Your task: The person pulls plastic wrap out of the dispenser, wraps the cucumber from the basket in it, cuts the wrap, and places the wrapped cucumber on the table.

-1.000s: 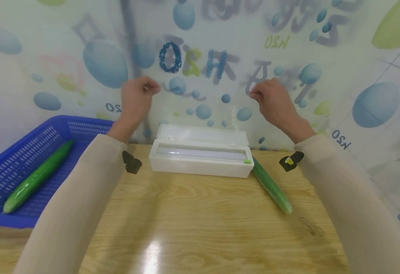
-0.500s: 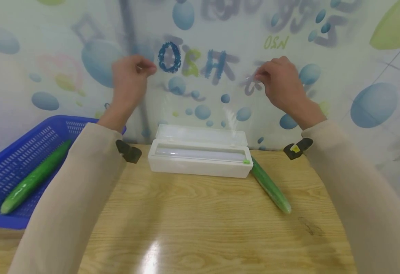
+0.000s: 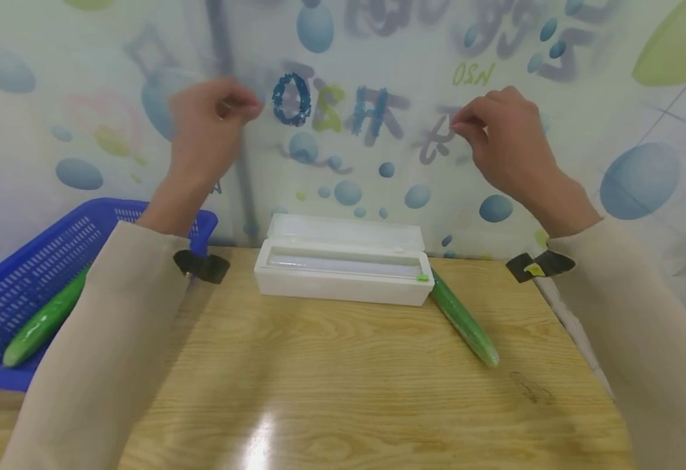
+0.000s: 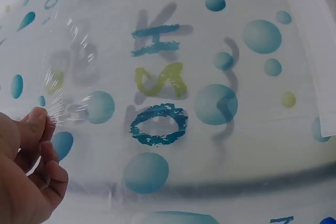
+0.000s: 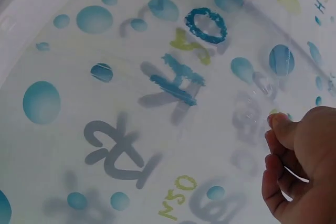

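Clear plastic wrap (image 4: pixel 65 98) stretches between the two raised hands, almost invisible except for creases and glints. The left hand (image 3: pixel 204 134) pinches one corner between thumb and forefinger; in the left wrist view, wrinkles fan out from the fingertips. Opposite it, the right hand (image 3: pixel 510 140) pinches the other corner, and faint glints show beside its thumb in the right wrist view. Below and between them sits a white plastic-wrap dispenser (image 3: pixel 343 288), its lid tipped back against the wall and the roll visible inside. The film's lower edge cannot be made out.
A cucumber (image 3: pixel 466 320) lies on the wooden table (image 3: pixel 319 378), touching or close to the dispenser's right end. On the left, a blue perforated basket (image 3: pixel 204 225) holds another cucumber (image 3: pixel 40 329), partly hidden by the left sleeve. A patterned, lettered wall covering (image 3: pixel 348 189) stands behind.
Both hands have risen and moved apart, the left one leftward and the right one rightward, still pinching the plastic wrap. The dispenser and cucumbers stay in place.
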The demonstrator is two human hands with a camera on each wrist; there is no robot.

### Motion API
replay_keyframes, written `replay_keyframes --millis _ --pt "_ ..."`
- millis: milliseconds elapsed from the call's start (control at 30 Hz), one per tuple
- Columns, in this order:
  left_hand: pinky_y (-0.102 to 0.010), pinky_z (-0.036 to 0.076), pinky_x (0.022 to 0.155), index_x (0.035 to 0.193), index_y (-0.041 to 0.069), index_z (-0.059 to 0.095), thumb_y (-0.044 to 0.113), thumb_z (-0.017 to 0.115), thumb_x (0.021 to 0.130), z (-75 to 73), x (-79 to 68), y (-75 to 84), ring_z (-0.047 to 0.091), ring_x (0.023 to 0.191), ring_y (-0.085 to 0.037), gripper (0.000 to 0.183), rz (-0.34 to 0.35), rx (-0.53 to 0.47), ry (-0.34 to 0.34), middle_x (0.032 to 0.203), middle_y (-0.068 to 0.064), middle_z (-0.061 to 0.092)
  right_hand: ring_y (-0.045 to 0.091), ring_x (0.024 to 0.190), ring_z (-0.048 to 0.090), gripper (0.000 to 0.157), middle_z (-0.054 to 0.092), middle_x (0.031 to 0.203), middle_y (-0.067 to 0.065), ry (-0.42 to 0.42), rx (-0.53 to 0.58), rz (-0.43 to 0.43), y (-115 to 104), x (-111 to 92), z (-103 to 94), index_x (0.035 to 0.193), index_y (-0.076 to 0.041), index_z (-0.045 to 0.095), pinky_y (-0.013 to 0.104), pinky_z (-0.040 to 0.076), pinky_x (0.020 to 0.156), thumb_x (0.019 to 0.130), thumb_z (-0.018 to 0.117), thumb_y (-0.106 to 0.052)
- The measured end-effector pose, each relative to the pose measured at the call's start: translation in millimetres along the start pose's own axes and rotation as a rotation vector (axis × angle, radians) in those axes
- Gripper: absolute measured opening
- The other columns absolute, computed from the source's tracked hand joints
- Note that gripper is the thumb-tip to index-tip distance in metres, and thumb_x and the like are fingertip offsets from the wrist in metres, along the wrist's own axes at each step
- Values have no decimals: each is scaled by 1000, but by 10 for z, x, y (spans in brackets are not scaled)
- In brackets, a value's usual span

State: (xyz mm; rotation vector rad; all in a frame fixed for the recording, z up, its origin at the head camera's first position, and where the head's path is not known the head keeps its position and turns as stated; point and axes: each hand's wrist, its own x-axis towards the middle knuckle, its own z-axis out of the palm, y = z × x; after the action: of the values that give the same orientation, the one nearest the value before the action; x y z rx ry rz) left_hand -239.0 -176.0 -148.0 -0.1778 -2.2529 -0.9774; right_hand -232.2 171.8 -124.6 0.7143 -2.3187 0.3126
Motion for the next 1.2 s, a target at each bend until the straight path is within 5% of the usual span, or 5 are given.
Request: replay_keyframes --millis 333,433,600,767,1200 --pt "-16 39 66 98 6 74 13 64 93 -342 -670 -11 52 72 3 14 260 8 -18 91 -5 71 31 81 51 12 62 83 14 109 37 -237 -304 -786 -226 92 2 68 38 37 65 81 71 6" --pt "-15 38 66 93 5 75 4 69 87 -433 -895 -57 50 70 5 9 379 -23 -33 85 -5 70 28 80 52 7 63 82 11 91 42 -258 -415 -1049 -261 92 -1 68 35 38 65 90 66 -7" --pt "-14 37 63 87 6 74 2 68 87 -541 -1264 -186 48 68 3 7 554 -85 -75 81 -2 69 18 75 55 38 63 80 3 109 101 -279 -615 -1434 -238 88 -5 68 24 41 66 102 45 -32" --pt "-11 39 60 85 6 73 33 54 98 -577 -1627 -298 50 69 2 35 616 -187 -109 82 0 68 8 69 55 35 60 83 -4 101 192 -290 -754 -1782 -137 88 -9 69 15 44 59 102 45 -31" --pt "-12 42 56 89 7 71 21 56 97 -573 -2070 -553 53 74 2 21 655 -374 -248 84 -1 65 3 83 51 21 55 98 -8 -112 474 -341 -929 -2397 227 107 -13 64 9 43 72 103 45 -22"
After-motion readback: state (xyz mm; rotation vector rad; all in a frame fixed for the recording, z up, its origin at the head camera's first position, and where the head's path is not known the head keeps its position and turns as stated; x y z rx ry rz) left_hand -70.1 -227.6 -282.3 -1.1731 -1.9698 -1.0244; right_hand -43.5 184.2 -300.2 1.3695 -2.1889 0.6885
